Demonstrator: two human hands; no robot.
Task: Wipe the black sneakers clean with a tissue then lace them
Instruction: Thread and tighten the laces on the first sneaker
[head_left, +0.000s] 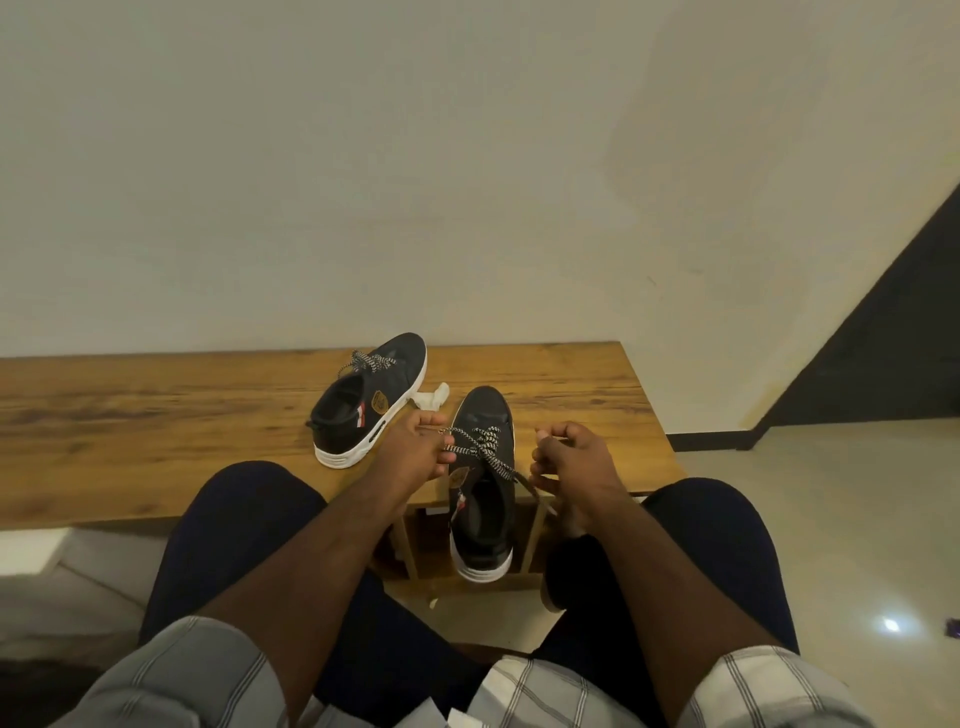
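Two black sneakers with white soles are on a wooden table (156, 415). The near sneaker (483, 415) points away from me, its heel hanging over the table's front edge. Its black-and-white lace (480, 447) crosses over the tongue. My left hand (415, 452) pinches one end of that lace on the shoe's left side. My right hand (566, 457) grips the other end on the right side. The far sneaker (371, 400) lies to the left, laced, toe pointing to the back right. A crumpled white tissue (434, 397) sits between the two shoes.
The table stands against a plain white wall (415, 182). Shelf compartments (421, 540) show under the tabletop near my knees. A pale tiled floor (831, 519) lies to the right, with a dark panel (883, 353) at the far right.
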